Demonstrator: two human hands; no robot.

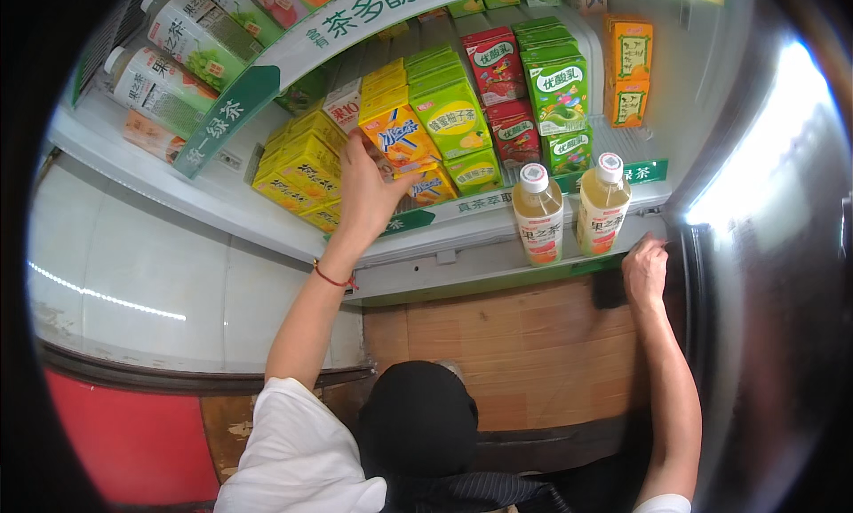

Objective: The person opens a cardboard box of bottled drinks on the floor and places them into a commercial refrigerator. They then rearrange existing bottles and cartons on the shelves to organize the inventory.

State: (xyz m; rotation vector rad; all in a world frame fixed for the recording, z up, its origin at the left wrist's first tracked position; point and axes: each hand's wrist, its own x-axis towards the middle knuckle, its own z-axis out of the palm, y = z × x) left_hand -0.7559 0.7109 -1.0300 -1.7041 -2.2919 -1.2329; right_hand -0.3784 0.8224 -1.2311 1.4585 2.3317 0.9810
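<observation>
My left hand (370,192), with a red cord on its wrist, grips the upper yellow and orange drink carton (398,134) by its lower left side. That carton sits over another like it (432,186) on the cooler shelf. To the left are stacked yellow cartons (300,171); to the right, green and yellow cartons (450,118). My right hand (646,268) is at the cooler's front edge, its fingers curled; whether it holds anything is unclear. Beside it stand two bottles of pale drink (603,210) (538,220) on the front ledge.
Red cartons (494,66), green cartons (554,90) and orange cartons (628,70) stand farther right. A curved shelf strip (360,13) runs above, with bottles (163,90) lying at upper left. The cooler's bright door (766,153) is at right; a wood-patterned floor (520,360) lies below.
</observation>
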